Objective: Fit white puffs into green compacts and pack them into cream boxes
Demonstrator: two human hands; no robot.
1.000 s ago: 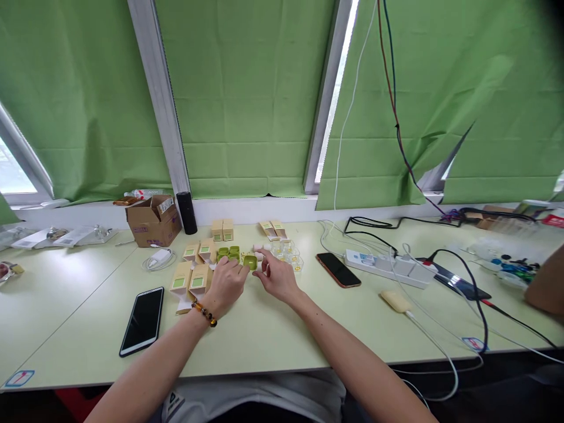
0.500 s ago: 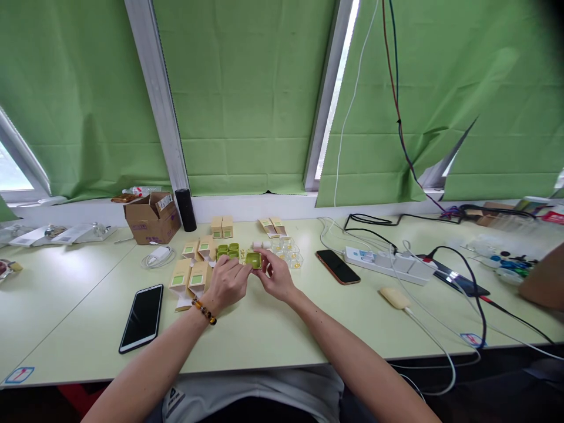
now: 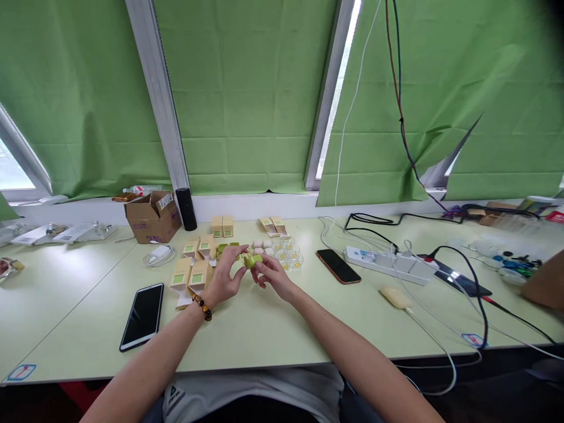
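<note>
My right hand [image 3: 274,277] pinches a small green square cup [image 3: 252,261] between thumb and fingers, tilted above the table. Just to its left is my left hand [image 3: 225,281], thumb and index finger apart beside the cup; whether they touch it is hard to tell. More green square cups [image 3: 224,249] stand behind the left hand, partly hidden by it. Small pale pink pieces [image 3: 261,244] lie beyond the right fingers. Clear cups with yellow bits inside [image 3: 289,256] are grouped right of them. Beige cartons with green windows [image 3: 200,275] stand left of my left hand.
A white phone [image 3: 141,317] lies at left front, and a dark phone [image 3: 338,266] at right. A power strip [image 3: 390,264] with tangled cables, a cream mouse [image 3: 395,297], a cardboard box [image 3: 153,218] and a black cylinder [image 3: 185,210] also occupy the table.
The green cup has turned from showing its open inside to a tilted, side-on view. My left fingers have spread and lifted, and the pink pieces show more.
</note>
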